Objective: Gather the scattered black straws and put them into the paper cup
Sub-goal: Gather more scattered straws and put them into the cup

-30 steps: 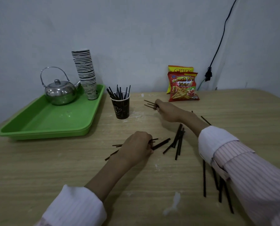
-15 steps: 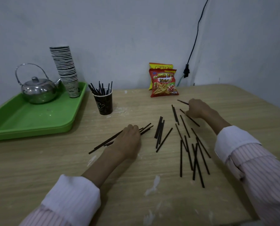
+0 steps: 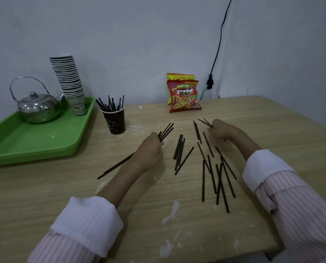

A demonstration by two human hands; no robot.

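Observation:
A dark paper cup (image 3: 114, 121) stands on the wooden table (image 3: 44, 190) beside the tray, with several black straws sticking out of it. My left hand (image 3: 150, 150) is closed around a bundle of black straws (image 3: 166, 130) whose ends stick out past both sides of the fist. To the right, my right hand (image 3: 220, 130) pinches a few straws (image 3: 205, 122) at the fingertips. Between and in front of the hands, several loose black straws (image 3: 218, 179) lie scattered, with a small group (image 3: 179, 151) in the middle.
A green tray (image 3: 35, 143) at the left holds a steel kettle (image 3: 37, 108) and a tall stack of paper cups (image 3: 69, 82). Two snack bags (image 3: 184, 95) lean on the back wall. A black cable (image 3: 216, 54) hangs down the wall. The table's front right corner is near my right sleeve.
My right hand has moved from beside the cup to the right side and now pinches a few straws. My left hand has gathered its straws into a tighter bundle and lifted their front ends.

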